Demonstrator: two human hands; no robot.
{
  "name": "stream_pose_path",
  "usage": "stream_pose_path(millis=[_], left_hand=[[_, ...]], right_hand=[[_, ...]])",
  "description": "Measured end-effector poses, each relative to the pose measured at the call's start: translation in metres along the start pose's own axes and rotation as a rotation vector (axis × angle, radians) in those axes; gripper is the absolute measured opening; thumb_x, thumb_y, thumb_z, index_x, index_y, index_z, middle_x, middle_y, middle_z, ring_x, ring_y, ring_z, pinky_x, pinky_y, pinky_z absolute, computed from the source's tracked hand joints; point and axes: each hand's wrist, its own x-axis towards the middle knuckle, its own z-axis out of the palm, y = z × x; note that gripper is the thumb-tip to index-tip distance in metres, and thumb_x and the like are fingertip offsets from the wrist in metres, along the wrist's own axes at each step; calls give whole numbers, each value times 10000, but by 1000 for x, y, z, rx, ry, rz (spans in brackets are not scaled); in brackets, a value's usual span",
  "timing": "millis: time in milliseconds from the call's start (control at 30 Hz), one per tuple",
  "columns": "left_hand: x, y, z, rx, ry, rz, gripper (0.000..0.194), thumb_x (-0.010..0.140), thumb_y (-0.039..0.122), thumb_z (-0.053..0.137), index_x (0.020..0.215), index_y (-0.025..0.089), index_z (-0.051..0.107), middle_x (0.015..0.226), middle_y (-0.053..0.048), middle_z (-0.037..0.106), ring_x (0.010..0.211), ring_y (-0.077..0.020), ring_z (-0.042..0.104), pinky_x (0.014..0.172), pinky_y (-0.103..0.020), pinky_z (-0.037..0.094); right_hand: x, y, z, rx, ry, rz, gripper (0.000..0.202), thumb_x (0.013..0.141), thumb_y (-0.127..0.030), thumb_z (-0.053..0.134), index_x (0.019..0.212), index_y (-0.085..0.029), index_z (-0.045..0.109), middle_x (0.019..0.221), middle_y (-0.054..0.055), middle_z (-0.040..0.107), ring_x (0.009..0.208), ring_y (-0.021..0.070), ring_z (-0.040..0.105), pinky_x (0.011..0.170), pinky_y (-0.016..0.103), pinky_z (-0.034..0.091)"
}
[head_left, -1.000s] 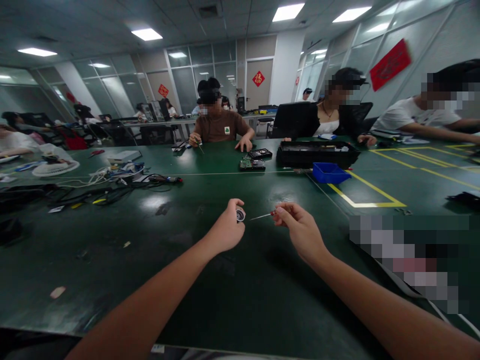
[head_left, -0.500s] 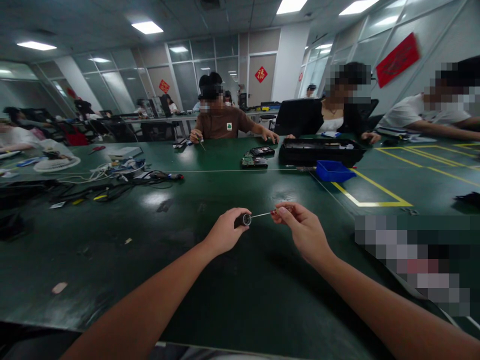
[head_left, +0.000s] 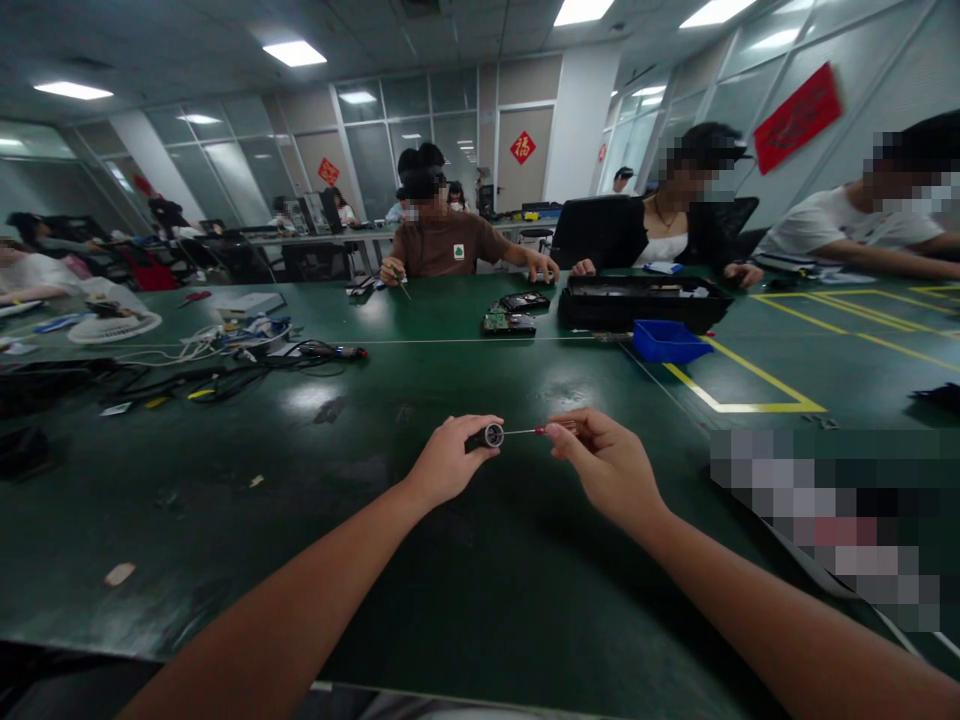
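Note:
My left hand (head_left: 450, 458) is closed around a short black cylinder (head_left: 493, 436) with a pale ring at its open end, which faces right. In my right hand (head_left: 609, 455) is a screwdriver (head_left: 541, 431) with a reddish handle, gripped between thumb and fingers. Its thin metal shaft points left and meets the ringed end of the cylinder; whether the tip sits inside or only touches the rim I cannot tell. Both hands are held just above the green table (head_left: 420, 600).
Tangled cables (head_left: 247, 360) lie at the left. Two hard drives (head_left: 510, 323) sit across the table, near a person in a brown shirt (head_left: 442, 245). A blue bin (head_left: 667, 341) and a long black tray (head_left: 645, 303) stand at the right, before another person.
My right hand's fingers have shifted on the screwdriver handle, and more of the reddish handle shows. My left hand and the cylinder stay almost where they were.

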Motion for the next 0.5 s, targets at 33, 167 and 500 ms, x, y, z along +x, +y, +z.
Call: stream_pose_path(millis=[33, 167, 500], left_hand=[[0, 0, 0, 9, -9, 3, 368, 869, 206, 695, 1224, 294, 647, 1251, -15, 668, 1182, -238, 585, 1131, -515, 345], [-1, 3, 2, 28, -30, 9, 354, 872, 216, 694, 1217, 285, 651, 1254, -30, 671, 1178, -254, 587, 1140, -564, 309], [-2, 9, 2, 34, -15, -11, 368, 879, 234, 684, 1241, 291, 639, 1242, -34, 671, 1167, -255, 597, 1153, -566, 302]], right_hand=[[-1, -1, 1, 12, -14, -35, 243, 920, -427, 599, 1013, -212, 667, 814, 34, 723, 718, 193, 685, 661, 331, 518], [-4, -5, 3, -27, -38, -108, 208, 961, -376, 516, 1023, -216, 634, 802, 19, 708, 717, 181, 683, 665, 312, 505], [-5, -4, 7, -33, 62, -79, 254, 969, -382, 493, 1147, -213, 558, 900, 54, 686, 805, 208, 667, 716, 351, 506]])
